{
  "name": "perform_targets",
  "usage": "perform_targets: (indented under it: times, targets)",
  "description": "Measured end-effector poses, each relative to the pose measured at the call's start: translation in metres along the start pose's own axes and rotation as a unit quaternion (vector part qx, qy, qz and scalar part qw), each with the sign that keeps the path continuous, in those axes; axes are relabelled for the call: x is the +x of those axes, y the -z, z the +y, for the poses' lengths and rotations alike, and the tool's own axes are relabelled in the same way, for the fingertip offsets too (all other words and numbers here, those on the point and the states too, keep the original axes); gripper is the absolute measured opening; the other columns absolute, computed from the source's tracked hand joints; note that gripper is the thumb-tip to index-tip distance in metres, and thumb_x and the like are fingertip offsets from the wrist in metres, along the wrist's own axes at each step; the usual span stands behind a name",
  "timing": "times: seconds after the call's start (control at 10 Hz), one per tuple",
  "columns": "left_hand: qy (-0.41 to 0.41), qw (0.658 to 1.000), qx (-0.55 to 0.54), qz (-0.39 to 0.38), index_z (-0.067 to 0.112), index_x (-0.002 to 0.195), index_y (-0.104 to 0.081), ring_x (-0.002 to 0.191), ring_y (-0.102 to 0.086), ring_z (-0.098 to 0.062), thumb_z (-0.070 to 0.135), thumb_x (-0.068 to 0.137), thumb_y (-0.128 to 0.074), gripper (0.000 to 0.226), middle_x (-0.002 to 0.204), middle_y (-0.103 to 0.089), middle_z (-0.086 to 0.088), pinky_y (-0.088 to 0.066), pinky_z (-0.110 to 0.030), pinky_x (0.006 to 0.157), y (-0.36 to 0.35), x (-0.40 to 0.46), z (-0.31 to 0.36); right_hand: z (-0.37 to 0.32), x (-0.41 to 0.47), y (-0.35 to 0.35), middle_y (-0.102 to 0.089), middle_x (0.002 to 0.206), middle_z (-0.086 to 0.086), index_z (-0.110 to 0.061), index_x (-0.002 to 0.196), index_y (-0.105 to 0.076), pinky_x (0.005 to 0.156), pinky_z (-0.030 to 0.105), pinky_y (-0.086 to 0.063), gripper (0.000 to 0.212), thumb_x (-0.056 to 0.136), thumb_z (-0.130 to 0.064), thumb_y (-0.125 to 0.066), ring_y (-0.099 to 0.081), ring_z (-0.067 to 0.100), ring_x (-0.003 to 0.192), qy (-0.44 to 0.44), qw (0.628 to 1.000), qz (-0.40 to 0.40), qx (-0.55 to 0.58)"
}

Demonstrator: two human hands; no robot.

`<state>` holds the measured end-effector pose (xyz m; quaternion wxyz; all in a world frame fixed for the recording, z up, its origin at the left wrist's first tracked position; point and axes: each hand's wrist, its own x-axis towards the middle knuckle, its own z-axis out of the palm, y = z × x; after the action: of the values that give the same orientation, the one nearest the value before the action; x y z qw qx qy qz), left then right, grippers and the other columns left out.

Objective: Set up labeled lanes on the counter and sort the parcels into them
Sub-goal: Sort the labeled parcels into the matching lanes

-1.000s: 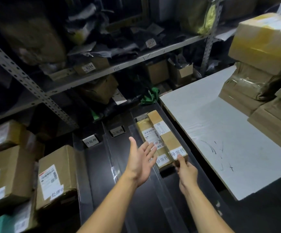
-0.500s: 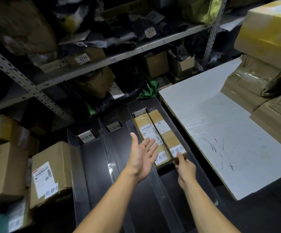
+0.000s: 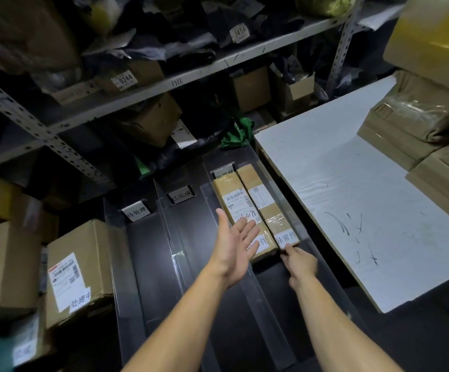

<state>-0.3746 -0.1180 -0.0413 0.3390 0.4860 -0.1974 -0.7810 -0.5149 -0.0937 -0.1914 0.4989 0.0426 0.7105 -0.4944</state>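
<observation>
Head view: three lanes run near to far on a dark counter [image 3: 218, 331], split by clear dividers [image 3: 169, 224]. Each lane carries a white label at its far end: left label [image 3: 137, 212], middle label [image 3: 181, 196], right label [image 3: 224, 173], the last partly hidden.

Step in hand, as judged: seating parcels in the right lane. Two long parcels lie there side by side, touching, lengthwise along the lane. The left parcel [image 3: 235, 202] sits against the divider; the right parcel [image 3: 265, 200] sits beside the lane's right wall.

Hand state:
- Left hand [image 3: 235, 248]: spread flat, palm turned right, fingers straight, over the near end of the left parcel. Contact cannot be confirmed.
- Right hand [image 3: 299, 264]: fingertips at the near end of the right parcel, apparently pushing it. Whether they curl under the edge cannot be told.

Next move, as judged: square both parcels in the lane, release, then take the next parcel. The left and middle lanes hold no parcels.

Materials and shapes:
- Parcels: brown cardboard, narrow and rectangular, wrapped in glossy clear tape, with white printed shipping labels and a white handwritten tag at each near end.
- Dividers: thin, transparent, rigid, reflective sheet.
- Counter: dark, smooth.
- White board [image 3: 365, 210] to the right: flat, matte, pen-marked.
- Left box [image 3: 81, 269]: square corrugated carton with a label.
</observation>
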Motion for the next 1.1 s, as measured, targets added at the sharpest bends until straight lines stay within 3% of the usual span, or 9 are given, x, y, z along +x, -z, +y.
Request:
perform_targets:
  times: [0.1,0.3,0.4,0.5,0.6,0.7,0.8,0.9,1.1]
  targets:
    - [0.002,1.0,0.0,0.002,0.006,0.156,-0.016,0.146,-0.034,-0.021,0.078,0.088,-0.013,0.099,0.161,-0.029,-0.011,-0.023,-0.041,0.123,0.002,0.001,-0.003,0.004,0.001,-0.005,-0.066,0.07,0.003,-0.002,0.076,-0.073,0.076,0.031,-0.049,0.022,0.095,-0.009,-0.063,-0.06,0.016,0.074,0.017,0.999,-0.006,-0.034]
    - [-0.001,1.0,-0.009,0.007,0.005,0.156,-0.016,0.146,-0.033,-0.022,0.078,0.088,-0.012,0.099,0.161,-0.029,-0.011,-0.023,-0.04,0.122,0.012,-0.005,-0.001,0.001,-0.015,-0.009,-0.063,0.069,0.004,0.004,0.084,-0.071,0.068,0.031,-0.044,0.025,0.096,-0.014,-0.059,-0.054,0.019,0.073,0.049,0.995,0.015,-0.087]
    - [-0.018,1.0,-0.013,0.012,0.006,0.156,-0.017,0.145,-0.035,-0.021,0.077,0.089,-0.012,0.097,0.16,-0.031,-0.011,-0.026,-0.039,0.121,0.02,-0.011,0.008,-0.013,-0.045,-0.011,-0.062,0.073,0.005,-0.01,0.073,-0.063,0.072,0.034,-0.046,0.03,0.099,-0.021,-0.054,-0.057,0.026,0.079,0.141,0.972,0.034,-0.183]
    - [-0.062,0.997,-0.011,0.033,0.01,0.155,-0.024,0.142,-0.04,-0.021,0.072,0.094,-0.015,0.088,0.157,-0.037,-0.01,-0.029,-0.038,0.119,0.03,-0.02,0.022,-0.035,-0.088,-0.022,-0.066,0.089,0.003,-0.009,0.093,-0.062,0.069,0.022,-0.049,0.02,0.102,-0.023,-0.051,-0.061,0.02,0.081,0.235,0.945,0.023,-0.224]
    - [-0.115,0.992,-0.003,0.055,0.014,0.152,-0.032,0.137,-0.046,-0.022,0.067,0.096,-0.021,0.078,0.152,-0.045,-0.009,-0.032,-0.039,0.117,0.045,-0.035,0.039,-0.05,-0.13,-0.045,-0.071,0.101,0.0,-0.014,0.101,-0.067,0.076,0.027,-0.057,0.021,0.102,-0.027,-0.05,-0.067,0.019,0.093,0.294,0.931,-0.048,-0.213]
    - [-0.18,0.978,0.029,0.1,0.02,0.142,-0.044,0.13,-0.053,-0.018,0.057,0.1,-0.03,0.058,0.145,-0.052,-0.007,-0.037,-0.037,0.112,0.061,-0.057,0.057,-0.057,-0.175,-0.073,-0.059,0.121,-0.013,-0.015,0.137,-0.058,0.088,0.006,-0.044,0.038,0.102,-0.029,-0.054,-0.059,0.002,0.108,0.348,0.907,-0.138,-0.195]
    - [-0.253,0.95,0.075,0.167,0.027,0.131,-0.048,0.122,-0.056,-0.014,0.042,0.104,-0.039,0.032,0.135,-0.058,-0.002,-0.042,-0.034,0.104,0.082,-0.083,0.081,-0.056,-0.217,-0.106,-0.057,0.122,-0.013,-0.015,0.145,-0.049,0.08,-0.004,-0.039,0.048,0.1,-0.028,-0.058,-0.057,-0.006,0.108,0.384,0.872,-0.232,-0.194]
    - [-0.294,0.93,0.08,0.208,0.025,0.136,-0.048,0.12,-0.058,-0.012,0.038,0.104,-0.04,0.035,0.13,-0.059,0.001,-0.044,-0.032,0.101,0.118,-0.115,0.103,-0.046,-0.258,-0.139,-0.059,0.123,-0.016,-0.021,0.146,-0.048,0.084,0.0,-0.043,0.049,0.098,-0.027,-0.061,-0.057,-0.017,0.106,0.411,0.837,-0.305,-0.193]
    - [-0.324,0.903,0.055,0.276,0.025,0.135,-0.048,0.116,-0.058,-0.012,0.036,0.104,-0.042,0.033,0.128,-0.059,0.0,-0.047,-0.029,0.095,0.212,-0.184,0.128,0.001,-0.331,-0.205,-0.062,0.121,-0.007,-0.014,0.143,-0.051,0.081,0.0,-0.043,0.048,0.097,-0.016,-0.063,-0.058,-0.023,0.096,0.435,0.783,-0.394,-0.206]
